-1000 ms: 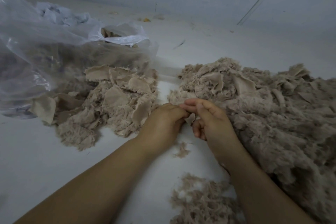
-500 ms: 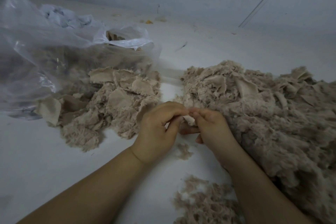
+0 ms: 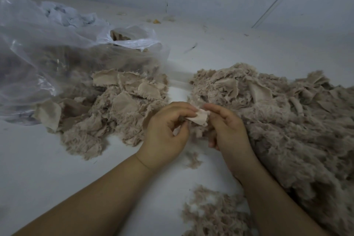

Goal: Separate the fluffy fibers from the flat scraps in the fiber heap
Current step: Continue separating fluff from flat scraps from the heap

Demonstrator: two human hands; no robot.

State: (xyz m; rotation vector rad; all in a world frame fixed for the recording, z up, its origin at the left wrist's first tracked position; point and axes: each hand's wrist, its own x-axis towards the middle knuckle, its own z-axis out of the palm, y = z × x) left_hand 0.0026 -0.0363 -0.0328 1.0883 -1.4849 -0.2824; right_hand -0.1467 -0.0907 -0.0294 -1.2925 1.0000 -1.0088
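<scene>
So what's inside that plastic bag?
Through the clear plastic bag and its opening, brownish scraps like the piles outside show. Crumpled folds blur the rest, so the amount can't be judged.

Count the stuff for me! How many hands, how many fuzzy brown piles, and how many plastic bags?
Hands: 2, the left hand and the right hand, both pinching one flat scrap.
Fuzzy piles: 3, the left pile, the big right heap, the small near pile.
Plastic bags: 1.
Total: 6
</scene>
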